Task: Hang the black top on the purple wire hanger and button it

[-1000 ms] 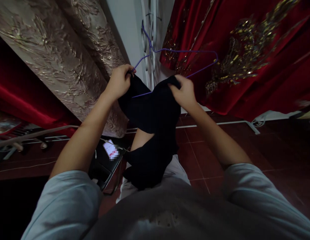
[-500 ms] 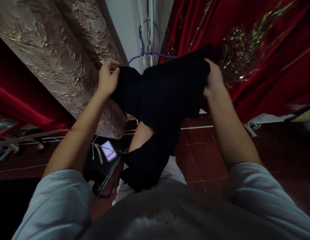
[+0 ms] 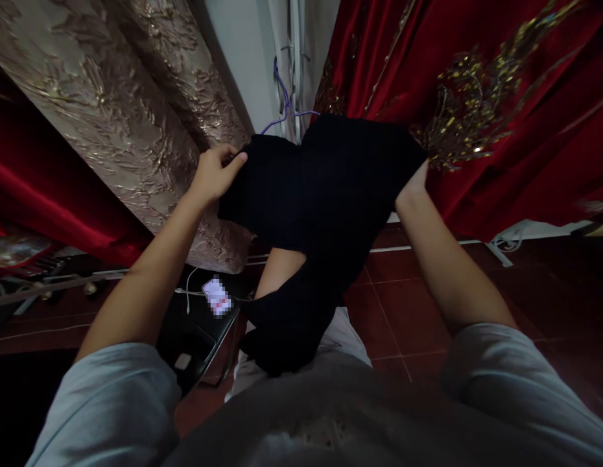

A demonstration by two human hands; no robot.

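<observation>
L hand (image 3: pixel 214 174): fingers clamped on L edge of blk garment (image 3: pixel 321 185), thumb on near face, others curled at the edge.
R hand (image 3: pixel 412 185): at R end of garment, only heel of hand & wrist clearly seen; fingers hidden by cloth, can't tell if apart or together.
Garment pos.: spread btwn L & R fingers; lower part hangs below both, down to white trousers (image 3: pixel 347 334). Skin-toned patch shows thru gap in cloth, below & R of L fingers.
Purple hanger (image 3: pixel 288 109): hook + neck up & R of L fingers, above garment's top edge; rest covered by cloth.
White poles (image 3: pixel 297 71): just beside hook, farther off than L fingers.
Beige fabric (image 3: pixel 102 117): textured, behind & L of L fingers.
Red fabric (image 3: pixel 506 175): w/ gold sequins (image 3: pixel 469 110), beyond & R of R hand.
Blk surface (image 3: pixel 168 324): well below L fingers; carries pale rect. item (image 3: pixel 216 297) (pixelated) & white cable (image 3: pixel 188 288).
Floor (image 3: pixel 391 305): red tile, well below R hand.
</observation>
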